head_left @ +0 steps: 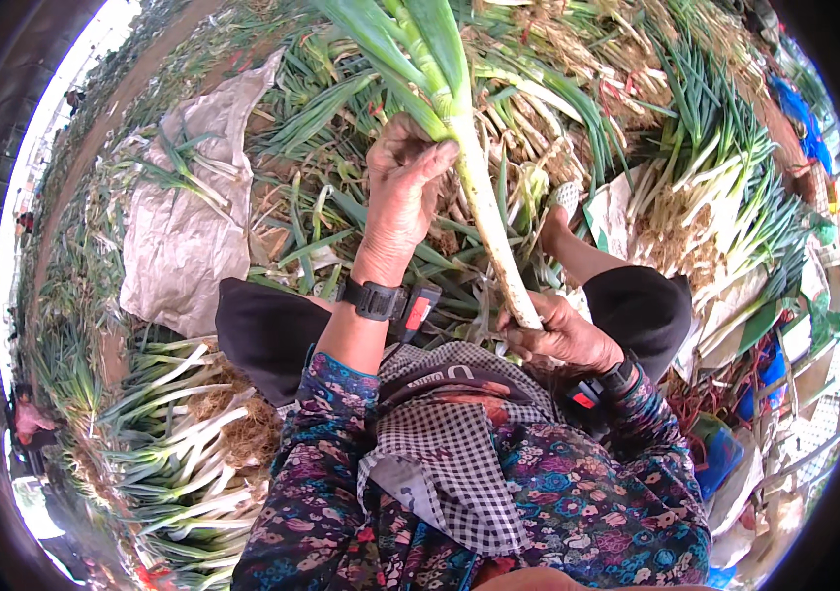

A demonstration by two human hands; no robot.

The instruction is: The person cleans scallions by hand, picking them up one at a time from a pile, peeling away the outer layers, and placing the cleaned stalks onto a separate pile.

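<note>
A large green onion (484, 197) slants across in front of me, its leaves up and its long white stalk pointing down to the right. My left hand (408, 182) is closed around it where the green leaves meet the stalk, thumb laid along the front. Down at the stalk's lower end, my right hand (570, 337) grips the pale tip between thumb and fingers. No roots show on that tip. Loose leaves and stalks lie beneath both hands.
Trimmed-off leaves (322, 108) cover the ground ahead. A pile of white-stalked green onions (184, 443) with brown roots lies at my left, and another bundle (706, 177) at my right. A pale sack (189, 227) is spread at the left, with a few onions on it.
</note>
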